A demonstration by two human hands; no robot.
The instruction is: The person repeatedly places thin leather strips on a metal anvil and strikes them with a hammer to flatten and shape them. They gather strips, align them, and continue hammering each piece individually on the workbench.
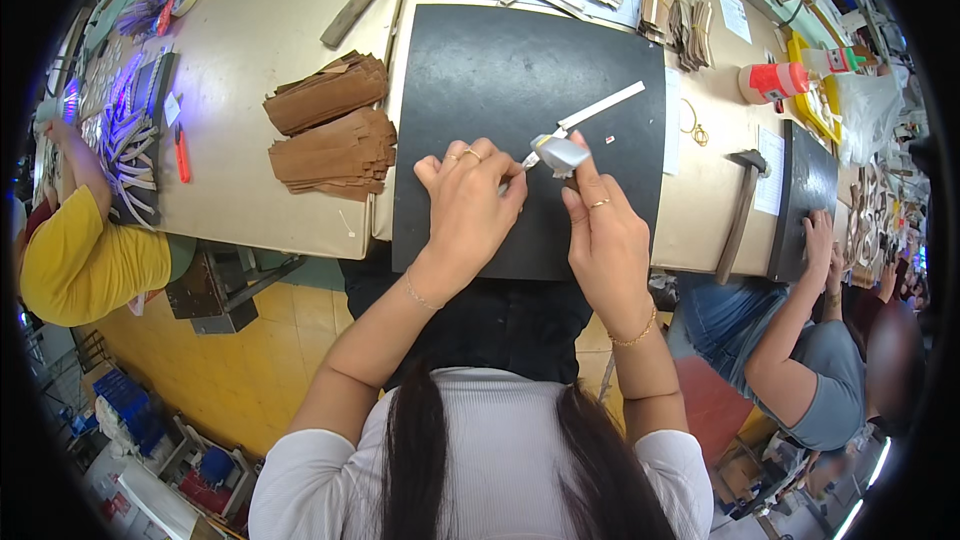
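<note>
Strip [604, 105] slants away beyond left fingers [500, 168], pinching near end; right fingers [591, 182] grip grey tool [562, 154] just beside.

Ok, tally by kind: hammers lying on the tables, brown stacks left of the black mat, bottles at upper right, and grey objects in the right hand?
Hammers: 2
Brown stacks: 2
Bottles: 2
Grey object in the right hand: 1
Total: 7
</note>
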